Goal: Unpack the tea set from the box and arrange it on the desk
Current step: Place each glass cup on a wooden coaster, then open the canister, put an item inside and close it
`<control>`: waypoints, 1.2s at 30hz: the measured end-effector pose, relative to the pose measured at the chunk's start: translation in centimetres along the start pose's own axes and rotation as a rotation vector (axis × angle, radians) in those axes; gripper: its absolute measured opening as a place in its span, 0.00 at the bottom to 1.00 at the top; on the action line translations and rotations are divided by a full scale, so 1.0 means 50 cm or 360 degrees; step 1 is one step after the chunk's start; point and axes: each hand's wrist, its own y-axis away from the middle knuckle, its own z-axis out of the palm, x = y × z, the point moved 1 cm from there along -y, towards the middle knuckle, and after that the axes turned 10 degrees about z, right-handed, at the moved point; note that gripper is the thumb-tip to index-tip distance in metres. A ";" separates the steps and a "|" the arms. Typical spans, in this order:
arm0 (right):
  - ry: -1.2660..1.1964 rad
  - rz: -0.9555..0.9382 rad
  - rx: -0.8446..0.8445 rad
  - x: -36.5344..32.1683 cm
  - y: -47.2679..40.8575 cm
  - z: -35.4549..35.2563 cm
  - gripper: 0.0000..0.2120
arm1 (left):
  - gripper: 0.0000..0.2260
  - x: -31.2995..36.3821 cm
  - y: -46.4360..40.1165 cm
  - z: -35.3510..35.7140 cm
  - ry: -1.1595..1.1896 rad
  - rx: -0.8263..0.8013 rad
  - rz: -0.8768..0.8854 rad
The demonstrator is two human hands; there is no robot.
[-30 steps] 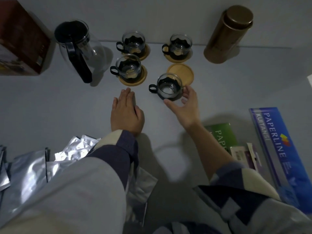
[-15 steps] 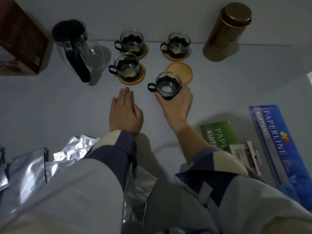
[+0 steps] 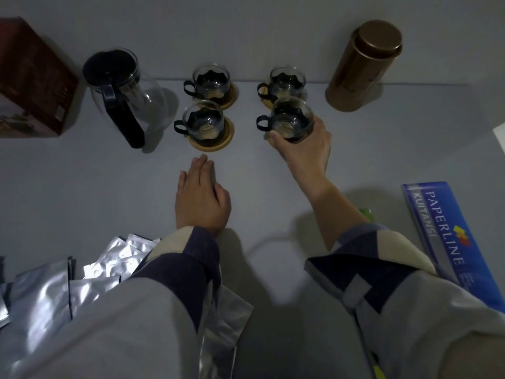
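Observation:
My right hand (image 3: 306, 149) grips a glass cup with a black holder (image 3: 289, 120), held over the spot where the fourth wooden coaster lay; the hand and cup hide that coaster. Three like cups stand on wooden coasters: front left (image 3: 203, 123), back left (image 3: 211, 80) and back right (image 3: 287, 80). A glass teapot with a black handle (image 3: 120, 91) stands to their left. My left hand (image 3: 200, 198) rests flat on the desk, fingers together, holding nothing. The dark red box (image 3: 32, 80) stands at the far left.
A bronze cylindrical tin (image 3: 363, 67) stands at the back right. Several silver foil pouches (image 3: 82, 272) lie at the lower left under my sleeve. A blue PAPERLINE pack (image 3: 448, 239) lies on the right. The wall runs just behind the cups.
My right hand closed on the front right cup and carried it away from me and to the right, over the bare coaster. My left hand stayed flat on the desk.

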 end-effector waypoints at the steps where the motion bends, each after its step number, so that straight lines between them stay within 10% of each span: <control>1: -0.0002 0.0006 -0.0006 0.002 -0.009 0.001 0.39 | 0.25 0.000 0.000 0.000 -0.0001 -0.0003 -0.0002; 28: 0.0230 0.0038 -0.0412 0.045 -0.013 -0.004 0.59 | 0.25 0.003 -0.002 -0.008 0.0034 -0.0009 0.0005; 36: 0.0333 0.0291 -0.0785 0.043 -0.022 -0.132 0.38 | 0.21 0.025 -0.017 -0.061 -0.0114 -0.0203 0.0051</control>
